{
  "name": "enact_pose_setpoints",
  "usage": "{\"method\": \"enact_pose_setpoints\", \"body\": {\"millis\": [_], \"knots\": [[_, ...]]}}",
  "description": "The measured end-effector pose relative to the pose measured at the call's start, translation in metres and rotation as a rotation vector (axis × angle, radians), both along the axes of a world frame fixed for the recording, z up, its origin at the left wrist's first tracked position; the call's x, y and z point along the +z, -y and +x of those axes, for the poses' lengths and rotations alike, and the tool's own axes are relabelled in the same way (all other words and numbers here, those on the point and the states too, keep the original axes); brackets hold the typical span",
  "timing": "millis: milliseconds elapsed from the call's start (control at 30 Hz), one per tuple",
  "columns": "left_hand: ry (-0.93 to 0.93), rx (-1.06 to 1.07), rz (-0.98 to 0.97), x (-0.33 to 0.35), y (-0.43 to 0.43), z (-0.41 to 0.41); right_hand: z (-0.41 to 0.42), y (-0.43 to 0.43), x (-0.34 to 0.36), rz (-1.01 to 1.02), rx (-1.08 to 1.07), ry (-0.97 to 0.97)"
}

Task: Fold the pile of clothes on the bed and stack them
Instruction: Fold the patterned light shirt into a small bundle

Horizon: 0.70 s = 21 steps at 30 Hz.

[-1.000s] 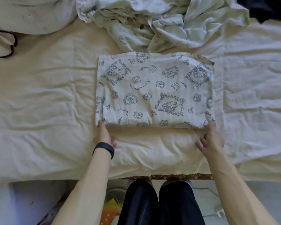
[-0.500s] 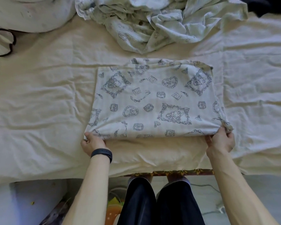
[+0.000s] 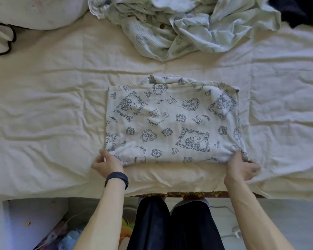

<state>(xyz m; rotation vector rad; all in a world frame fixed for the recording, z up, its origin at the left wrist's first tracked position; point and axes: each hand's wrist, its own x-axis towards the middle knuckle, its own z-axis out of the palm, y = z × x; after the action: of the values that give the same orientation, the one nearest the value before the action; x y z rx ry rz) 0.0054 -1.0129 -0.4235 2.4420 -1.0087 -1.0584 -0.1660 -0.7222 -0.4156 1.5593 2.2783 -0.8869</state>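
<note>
Two corners are pinched: my left hand (image 3: 107, 164) and right hand (image 3: 241, 167) each grip a near corner of the folded cloth (image 3: 172, 123), which lies flat near the sheet's (image 3: 43, 105) front edge. Bare sheet spreads wide on both sides. The pile (image 3: 184, 24) sits beyond the cloth, apart from it.

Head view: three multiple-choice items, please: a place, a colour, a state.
1. The unfolded pile lies: A) beyond the printed cloth; B) on the floor; C) under that cloth.
2. The wristband is: A) red; B) black; C) white.
3. The left hand and right hand: A) each grip a near corner of the cloth; B) hang free; C) rest on the pile.
Answers: 1 A, it sits past the cloth's far edge; 2 B, a dark band on the left wrist; 3 A, fingers curl at both near corners.
</note>
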Motion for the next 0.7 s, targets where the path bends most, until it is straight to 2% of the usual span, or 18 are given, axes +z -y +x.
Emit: {"method": "enact_pose_setpoints", "body": {"millis": [33,100,167,233,300,400,467,533,633,700], "knots": [[0.071,-0.113,-0.063,0.004,0.002,-0.006,-0.002,0.006,0.005,0.064,0.116,-0.012],[0.187,-0.528,-0.246,0.011,0.008,-0.021,-0.009,0.022,0.013,0.140,0.436,-0.119],[0.171,-0.893,-0.364,0.007,0.025,-0.043,-0.028,0.041,0.013,0.128,0.727,-0.211],[0.141,-1.022,-0.332,0.000,0.052,-0.073,-0.062,0.062,0.008,0.103,0.910,-0.249],[0.187,-1.164,-0.296,-0.007,0.079,-0.101,-0.098,0.079,0.001,0.098,1.086,-0.264],[0.275,-1.494,-0.262,-0.017,0.112,-0.132,-0.149,0.095,-0.011,0.107,1.320,-0.158],[0.263,-1.589,-0.259,-0.018,0.128,-0.146,-0.173,0.098,-0.017,0.149,1.421,-0.034],[0.184,-1.588,-0.276,-0.016,0.139,-0.154,-0.187,0.100,-0.019,0.185,1.466,-0.006],[0.012,-1.427,-0.287,-0.012,0.153,-0.158,-0.195,0.101,-0.017,0.174,1.367,-0.157],[0.014,-1.361,-0.317,-0.011,0.159,-0.161,-0.198,0.102,-0.019,0.194,1.321,-0.208]]}}
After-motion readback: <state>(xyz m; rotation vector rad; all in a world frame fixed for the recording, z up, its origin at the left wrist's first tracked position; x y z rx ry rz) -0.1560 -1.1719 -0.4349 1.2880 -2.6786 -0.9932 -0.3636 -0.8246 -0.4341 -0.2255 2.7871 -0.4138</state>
